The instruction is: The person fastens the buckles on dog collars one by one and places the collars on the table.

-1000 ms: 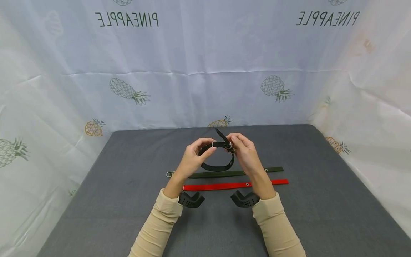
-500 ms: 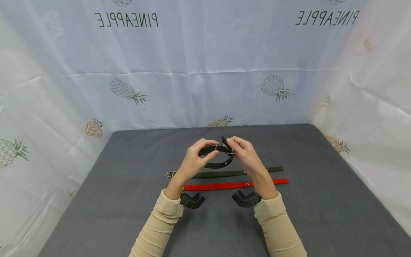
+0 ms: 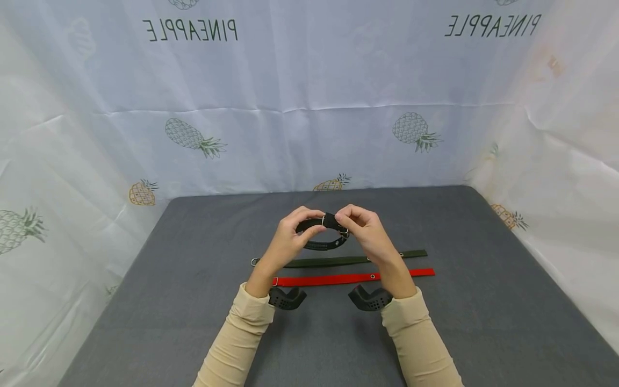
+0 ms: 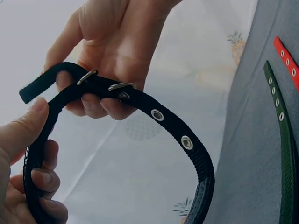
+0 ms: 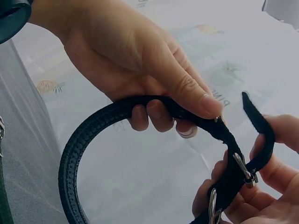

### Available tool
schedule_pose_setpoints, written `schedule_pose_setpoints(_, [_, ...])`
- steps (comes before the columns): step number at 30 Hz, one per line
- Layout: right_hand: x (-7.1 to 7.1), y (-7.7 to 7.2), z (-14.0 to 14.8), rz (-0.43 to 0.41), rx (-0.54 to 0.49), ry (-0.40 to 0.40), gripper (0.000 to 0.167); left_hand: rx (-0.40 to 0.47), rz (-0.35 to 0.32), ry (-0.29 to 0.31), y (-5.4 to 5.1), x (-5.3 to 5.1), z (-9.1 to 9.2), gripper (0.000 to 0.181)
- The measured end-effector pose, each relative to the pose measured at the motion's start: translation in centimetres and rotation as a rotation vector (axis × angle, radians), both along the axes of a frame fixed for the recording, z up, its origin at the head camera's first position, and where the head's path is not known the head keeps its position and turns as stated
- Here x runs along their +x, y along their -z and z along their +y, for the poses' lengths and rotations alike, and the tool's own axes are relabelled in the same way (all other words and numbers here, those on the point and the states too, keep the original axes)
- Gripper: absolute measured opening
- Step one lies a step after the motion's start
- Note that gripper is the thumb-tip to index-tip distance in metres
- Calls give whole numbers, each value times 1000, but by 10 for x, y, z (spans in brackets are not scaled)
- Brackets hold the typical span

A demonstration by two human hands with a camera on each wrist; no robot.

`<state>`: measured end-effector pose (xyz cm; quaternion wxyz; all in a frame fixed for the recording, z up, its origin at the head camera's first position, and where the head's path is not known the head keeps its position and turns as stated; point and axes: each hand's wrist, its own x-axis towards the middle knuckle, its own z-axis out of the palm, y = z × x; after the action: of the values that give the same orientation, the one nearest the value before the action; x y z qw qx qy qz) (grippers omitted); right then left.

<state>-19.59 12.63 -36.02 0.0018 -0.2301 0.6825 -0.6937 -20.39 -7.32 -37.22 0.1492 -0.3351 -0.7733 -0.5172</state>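
A black dog collar (image 3: 323, 245), curved into a loop, is held up above the table between both hands. My left hand (image 3: 285, 239) grips the band on its left side, thumb on one face and fingers curled round the other. My right hand (image 3: 368, 232) holds it near the metal buckle (image 5: 243, 169), fingers curled behind the band. The strap's tail (image 4: 39, 86) runs through the buckle and bends back over a right fingertip, its tip near the left thumb. A D-ring (image 5: 213, 205) sits beside the buckle, and metal eyelets (image 4: 187, 142) line the band.
Below the hands, a green collar (image 3: 333, 262) and a red collar (image 3: 324, 280) lie stretched out on the grey table (image 3: 193, 301), one behind the other. A white curtain (image 3: 309, 145) with pineapple prints hangs behind the table and along its sides.
The collar's tail, earlier pointing up and away past the buckle, is now folded over to the left towards the left hand. The right hand has shifted slightly left with it.
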Motion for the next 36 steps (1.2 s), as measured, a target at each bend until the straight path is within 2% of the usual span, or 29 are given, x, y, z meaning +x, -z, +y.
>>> schedule_pose_setpoints(9, [1,-1,-3,48,-51,-34,23,-18,6,-10,-1,-1,-2,24])
schedule_pose_setpoints(19, [0,2,-3,85,-41,-41,24,-10,16,-3,-1,1,-1,24])
schedule_pose_setpoints(30, [-1,3,-5,80,-21,-32,25,-11,19,0,-1,-1,-1,24])
schedule_pose_setpoints(36, [0,3,-4,54,-15,-8,22,-21,12,21,-1,0,-1,26])
